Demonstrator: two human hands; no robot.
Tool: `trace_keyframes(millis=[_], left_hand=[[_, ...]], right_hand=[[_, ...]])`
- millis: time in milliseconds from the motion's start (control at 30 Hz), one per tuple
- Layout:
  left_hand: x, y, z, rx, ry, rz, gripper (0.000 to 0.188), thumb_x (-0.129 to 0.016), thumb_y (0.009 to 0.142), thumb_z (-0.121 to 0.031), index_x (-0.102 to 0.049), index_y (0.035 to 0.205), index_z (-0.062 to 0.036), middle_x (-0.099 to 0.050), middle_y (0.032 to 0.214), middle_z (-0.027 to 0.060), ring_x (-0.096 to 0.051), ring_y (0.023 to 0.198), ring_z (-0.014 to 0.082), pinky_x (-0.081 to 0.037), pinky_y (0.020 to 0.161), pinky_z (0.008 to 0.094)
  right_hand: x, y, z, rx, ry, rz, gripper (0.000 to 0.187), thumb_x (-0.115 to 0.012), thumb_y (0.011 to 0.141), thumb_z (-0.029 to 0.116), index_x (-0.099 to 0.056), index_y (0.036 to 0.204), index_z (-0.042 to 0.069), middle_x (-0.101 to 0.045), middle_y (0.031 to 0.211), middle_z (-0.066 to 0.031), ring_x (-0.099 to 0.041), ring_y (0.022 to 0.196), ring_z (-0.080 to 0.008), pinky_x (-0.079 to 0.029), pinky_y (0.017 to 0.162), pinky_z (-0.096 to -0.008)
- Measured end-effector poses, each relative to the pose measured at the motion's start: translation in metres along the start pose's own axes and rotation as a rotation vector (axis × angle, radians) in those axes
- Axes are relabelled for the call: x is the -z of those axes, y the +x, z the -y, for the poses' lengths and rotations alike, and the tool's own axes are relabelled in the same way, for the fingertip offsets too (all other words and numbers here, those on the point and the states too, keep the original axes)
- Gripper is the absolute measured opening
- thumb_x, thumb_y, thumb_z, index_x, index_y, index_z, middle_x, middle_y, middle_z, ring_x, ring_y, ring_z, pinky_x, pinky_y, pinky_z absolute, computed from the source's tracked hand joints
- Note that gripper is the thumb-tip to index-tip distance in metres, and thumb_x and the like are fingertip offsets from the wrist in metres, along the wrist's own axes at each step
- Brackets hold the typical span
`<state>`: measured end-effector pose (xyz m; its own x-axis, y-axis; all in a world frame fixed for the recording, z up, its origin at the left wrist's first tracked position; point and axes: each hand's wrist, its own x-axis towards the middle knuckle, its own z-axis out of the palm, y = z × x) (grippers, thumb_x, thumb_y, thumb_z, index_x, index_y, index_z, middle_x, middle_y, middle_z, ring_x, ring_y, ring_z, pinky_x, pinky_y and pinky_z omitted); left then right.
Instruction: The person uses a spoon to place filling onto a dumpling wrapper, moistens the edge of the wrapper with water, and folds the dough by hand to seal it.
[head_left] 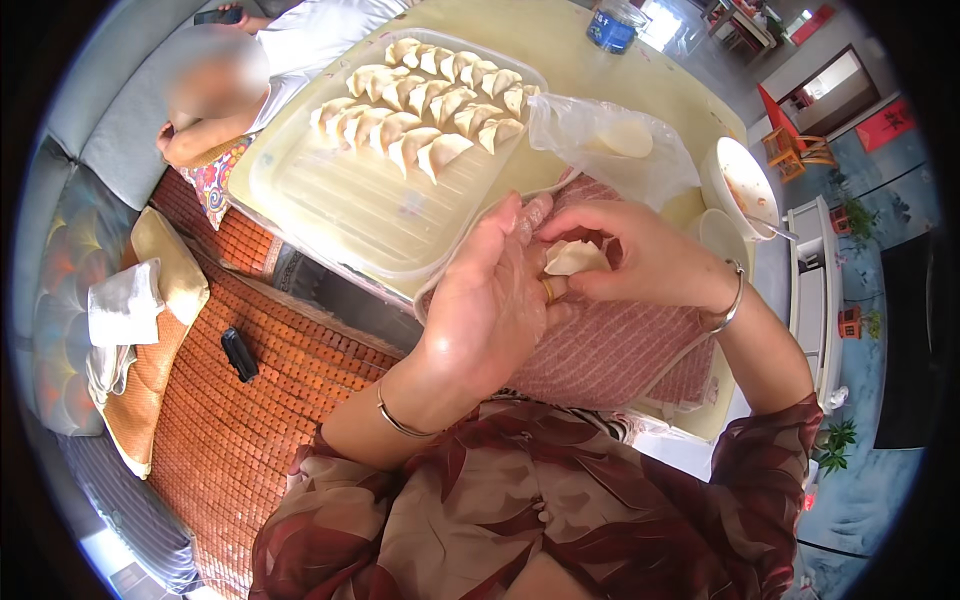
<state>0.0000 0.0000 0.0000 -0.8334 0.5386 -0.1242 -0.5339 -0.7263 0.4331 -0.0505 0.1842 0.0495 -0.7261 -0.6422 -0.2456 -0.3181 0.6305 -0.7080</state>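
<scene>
A pale dumpling is between my two hands above a red-and-white striped cloth. The fingers of my right hand are curled round it, with thumb and fingertips pressing its edge. My left hand cradles the dumpling from the other side on its bent fingers, one of which wears a ring; its palm looks dusted with flour. Beyond my hands, a clear plastic tray carries rows of folded dumplings in its far part. The dumpling's underside is hidden by my fingers.
Right of the tray lies a clear plastic bag with round pale wrappers. A white bowl with a utensil stands at the table's right edge, and a blue-labelled jar at the far edge. Another person reclines on the sofa, far left.
</scene>
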Motion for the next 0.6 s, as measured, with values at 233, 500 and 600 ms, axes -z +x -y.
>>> trace_keyframes(millis=[233, 500, 600], left_hand=[[0.006, 0.004, 0.000, -0.022, -0.009, 0.061, 0.060, -0.034, 0.101, -0.049, -0.035, 0.142, -0.0054, -0.048, 0.137, 0.0148, -0.050, 0.123, 0.0314, -0.039, 0.103, 0.0456], [0.026, -0.004, 0.013, 0.097, 0.434, 0.270, 0.039, -0.047, 0.100, -0.018, -0.044, 0.135, -0.0019, -0.055, 0.127, 0.0111, -0.050, 0.123, 0.0204, -0.038, 0.104, 0.0365], [0.029, -0.002, 0.016, 0.091, 0.458, 0.317, 0.035, -0.047, 0.100, -0.012, -0.046, 0.133, -0.0003, -0.056, 0.124, 0.0090, -0.050, 0.120, 0.0152, -0.039, 0.103, 0.0324]], right_hand=[[0.018, 0.010, -0.023, -0.025, 0.462, -0.017, 0.034, -0.069, 0.083, 0.014, -0.061, 0.114, 0.004, -0.062, 0.097, -0.0010, -0.058, 0.084, -0.0112, -0.050, 0.074, -0.0290], [0.046, 0.085, 0.021, 0.275, -0.062, 0.046, 0.028, -0.067, 0.079, 0.012, -0.066, 0.107, 0.006, -0.062, 0.088, -0.0010, -0.058, 0.080, -0.0097, -0.048, 0.068, -0.0266], [0.039, 0.115, 0.016, 0.391, -0.298, 0.079, 0.029, -0.064, 0.078, 0.007, -0.067, 0.107, 0.005, -0.066, 0.092, -0.0050, -0.060, 0.079, -0.0128, -0.048, 0.065, -0.0276]])
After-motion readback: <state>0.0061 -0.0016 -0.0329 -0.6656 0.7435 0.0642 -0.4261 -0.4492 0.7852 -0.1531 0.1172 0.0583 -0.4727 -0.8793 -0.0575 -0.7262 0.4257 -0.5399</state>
